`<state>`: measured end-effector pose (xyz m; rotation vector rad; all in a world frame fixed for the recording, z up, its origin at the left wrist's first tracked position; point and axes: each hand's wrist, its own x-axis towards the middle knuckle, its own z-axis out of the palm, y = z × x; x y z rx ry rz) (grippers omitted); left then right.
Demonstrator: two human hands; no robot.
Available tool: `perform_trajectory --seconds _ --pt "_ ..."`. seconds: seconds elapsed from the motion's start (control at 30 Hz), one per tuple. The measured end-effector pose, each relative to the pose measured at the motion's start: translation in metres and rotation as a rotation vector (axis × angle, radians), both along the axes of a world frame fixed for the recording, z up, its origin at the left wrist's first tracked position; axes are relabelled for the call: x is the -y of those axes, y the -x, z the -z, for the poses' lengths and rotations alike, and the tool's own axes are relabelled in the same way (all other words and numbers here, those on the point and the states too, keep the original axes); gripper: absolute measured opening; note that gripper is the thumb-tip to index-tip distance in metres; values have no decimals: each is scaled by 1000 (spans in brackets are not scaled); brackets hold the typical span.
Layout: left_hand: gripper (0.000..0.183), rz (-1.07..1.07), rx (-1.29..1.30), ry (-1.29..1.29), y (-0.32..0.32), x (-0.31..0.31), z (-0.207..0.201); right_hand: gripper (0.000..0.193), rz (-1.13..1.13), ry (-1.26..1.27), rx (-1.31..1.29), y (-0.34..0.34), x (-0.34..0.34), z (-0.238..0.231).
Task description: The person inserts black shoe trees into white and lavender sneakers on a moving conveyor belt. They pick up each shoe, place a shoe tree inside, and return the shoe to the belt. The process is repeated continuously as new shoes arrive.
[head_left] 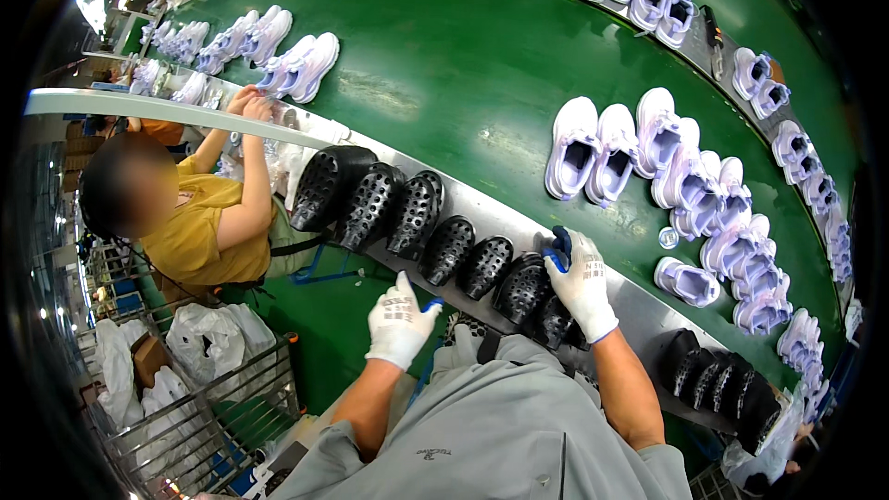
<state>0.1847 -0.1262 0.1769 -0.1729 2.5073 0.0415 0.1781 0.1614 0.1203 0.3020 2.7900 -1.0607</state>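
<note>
Beyond the far edge of the steel ledge: green belt, which bore lilac sneakers.
Along the near edge: perforated black forms, set in a row.
Right hand: gloved, over the row; grip could not be told.
Left hand: gloved, released, hung off the near edge.

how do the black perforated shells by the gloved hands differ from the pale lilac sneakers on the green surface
The black perforated shells are dark and dotted with holes; the pale lilac sneakers are light-coloured. The shells line the metal ledge in a row; the sneakers sit on the green surface. Both are grouped closely.
</note>
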Motion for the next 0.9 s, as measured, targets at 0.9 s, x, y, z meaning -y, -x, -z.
perform_trajectory --seconds 0.9 --pt "82 247 -175 -582 207 -194 80 74 -184 -702 -179 150 -69 -20"
